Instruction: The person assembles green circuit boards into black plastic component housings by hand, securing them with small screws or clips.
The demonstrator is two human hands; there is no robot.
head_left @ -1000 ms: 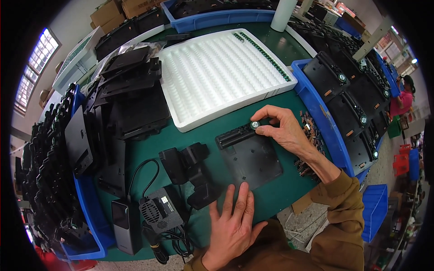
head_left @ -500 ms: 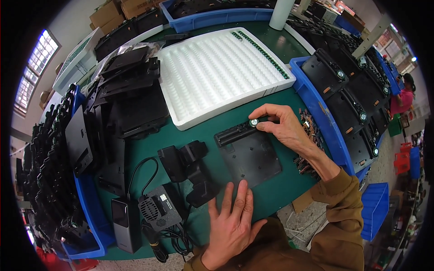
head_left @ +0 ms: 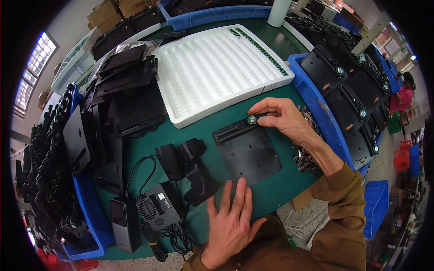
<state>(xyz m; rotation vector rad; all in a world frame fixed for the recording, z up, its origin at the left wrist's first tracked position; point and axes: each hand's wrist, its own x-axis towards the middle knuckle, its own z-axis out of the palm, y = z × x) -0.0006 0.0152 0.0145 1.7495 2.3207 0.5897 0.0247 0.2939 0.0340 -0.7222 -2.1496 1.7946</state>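
A flat black plastic panel (head_left: 254, 156) lies on the green table in front of me, a raised ribbed bar along its far edge. At that bar's right end sits a small round part (head_left: 252, 119) with a silver centre and green rim. My right hand (head_left: 289, 119) has its thumb against the right side of this part and its index finger curled just beyond it. The fingers partly cover that corner. With fingers stretched out, my left hand (head_left: 229, 221) rests at the near edge of the panel, its fingertips touching or very close to it.
A white foam tray (head_left: 194, 118) holds green parts in its right rows. Loose small metal pieces (head_left: 307, 160) lie right of the panel. Blue bins (head_left: 323, 108) hold finished-looking panels. On the left are stacked black panels (head_left: 135, 108), a black stand (head_left: 187, 167), a power bank (head_left: 123, 223) and cables.
My right thumb and index finger have shifted slightly away from me around the round part. My left hand stays in place. The whole view has moved a little.
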